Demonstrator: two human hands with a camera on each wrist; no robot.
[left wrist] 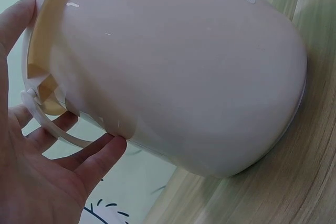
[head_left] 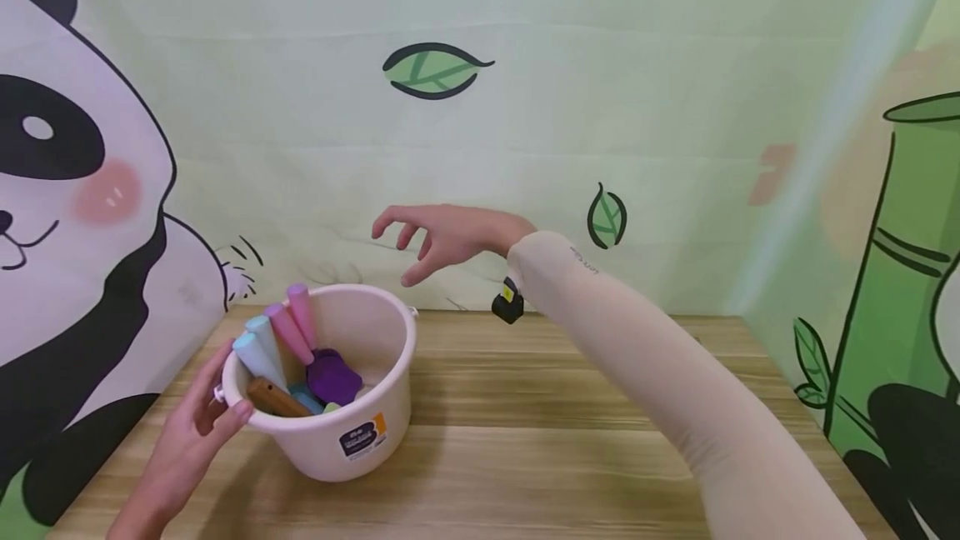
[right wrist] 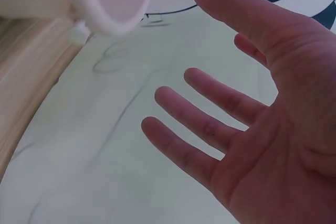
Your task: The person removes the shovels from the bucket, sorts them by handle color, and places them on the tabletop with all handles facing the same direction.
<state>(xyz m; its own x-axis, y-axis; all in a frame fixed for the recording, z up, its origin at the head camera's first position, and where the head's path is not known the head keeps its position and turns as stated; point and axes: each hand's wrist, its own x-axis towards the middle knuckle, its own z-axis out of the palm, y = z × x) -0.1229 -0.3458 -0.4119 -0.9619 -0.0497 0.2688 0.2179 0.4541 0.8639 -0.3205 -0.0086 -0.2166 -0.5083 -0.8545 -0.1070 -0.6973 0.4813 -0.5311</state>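
Note:
A white plastic bucket [head_left: 393, 419] stands on the wooden table, left of the middle. Inside it lean pink handles [head_left: 300, 315], light blue handles [head_left: 258, 348], a purple scoop head [head_left: 333, 377] and a brown handle with a small hole [head_left: 277, 398]; their lower ends are partly hidden. My left hand [head_left: 187, 432] holds the bucket's left side, thumb at the rim and fingers against the wall beside the white bail handle [left wrist: 58, 132]. Above and beyond the bucket's right rim, my right hand [head_left: 450, 236] hovers with loosely spread, slightly bent fingers and nothing in them.
The wooden table [head_left: 562, 432] reaches back to a pale green cloth backdrop [head_left: 300, 107] printed with a panda, leaves and bamboo. A small black device [head_left: 508, 302] hangs at my right wrist, below the cream sleeve [head_left: 637, 340].

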